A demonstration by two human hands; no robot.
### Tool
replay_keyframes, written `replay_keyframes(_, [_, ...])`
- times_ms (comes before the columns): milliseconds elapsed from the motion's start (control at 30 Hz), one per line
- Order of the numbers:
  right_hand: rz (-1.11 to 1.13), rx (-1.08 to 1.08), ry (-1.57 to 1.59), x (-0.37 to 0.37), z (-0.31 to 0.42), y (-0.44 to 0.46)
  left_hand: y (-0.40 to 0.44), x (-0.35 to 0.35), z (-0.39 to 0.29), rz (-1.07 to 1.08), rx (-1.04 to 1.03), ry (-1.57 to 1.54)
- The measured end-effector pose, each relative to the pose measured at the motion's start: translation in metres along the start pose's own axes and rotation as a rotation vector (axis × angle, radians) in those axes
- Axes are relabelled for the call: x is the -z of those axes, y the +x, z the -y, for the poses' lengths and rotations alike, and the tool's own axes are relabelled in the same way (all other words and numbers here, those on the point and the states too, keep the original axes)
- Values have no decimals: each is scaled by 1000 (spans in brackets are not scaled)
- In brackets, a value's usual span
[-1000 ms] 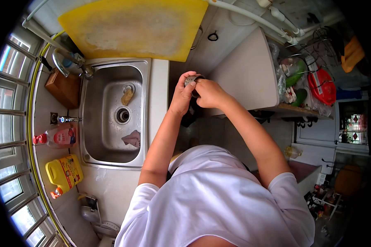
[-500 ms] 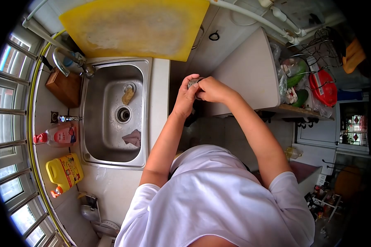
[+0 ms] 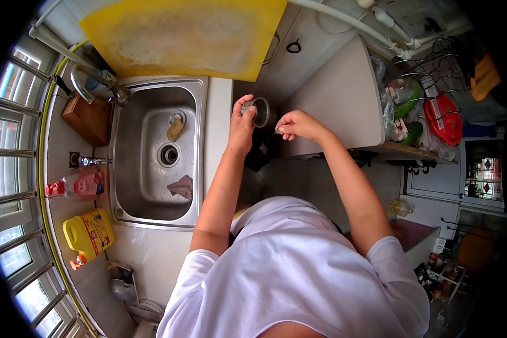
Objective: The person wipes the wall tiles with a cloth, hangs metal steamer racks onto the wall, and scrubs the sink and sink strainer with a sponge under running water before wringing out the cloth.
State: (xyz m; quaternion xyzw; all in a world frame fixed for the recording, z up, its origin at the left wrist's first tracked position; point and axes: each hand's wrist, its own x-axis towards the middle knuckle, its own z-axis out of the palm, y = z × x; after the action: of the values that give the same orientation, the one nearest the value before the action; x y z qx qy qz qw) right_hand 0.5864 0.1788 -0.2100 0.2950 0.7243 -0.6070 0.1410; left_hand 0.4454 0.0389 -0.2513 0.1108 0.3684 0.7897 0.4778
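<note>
My left hand (image 3: 242, 127) grips a small round sink strainer basket (image 3: 261, 112), perforated and cup-shaped, its open mouth tilted to the right. To the right of it, my right hand (image 3: 298, 125) is apart from the basket, thumb and fingers pinched together. A tiny bit of something shows at those fingertips, too small to name. Both hands are off the counter's right edge, above a dark bag or bin (image 3: 259, 153) that is partly hidden.
On the left is a steel sink (image 3: 152, 127) with a brown scrubber (image 3: 175, 129), an open drain (image 3: 168, 156) and a pinkish cloth (image 3: 181, 187). A yellow board (image 3: 180, 39) stands behind. A grey panel (image 3: 335, 98) rises right of my hands.
My right hand has come away from the strainer basket and moved to the right. My left hand has shifted slightly left and tipped the basket, so its open mouth now shows.
</note>
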Motion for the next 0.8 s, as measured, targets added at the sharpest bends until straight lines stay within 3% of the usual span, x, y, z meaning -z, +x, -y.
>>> replay_keyframes(467, [-564,23,-366,-32,-58,21,-2,12,1,-12,-4,-57])
replay_keyframes(567, [-604,17,-489,-38,-41,11,-3,13,2,1,0,-93])
replay_keyframes(800, [-574,73,-444,-35,-62,20,-4,10,5,35,-4,-235])
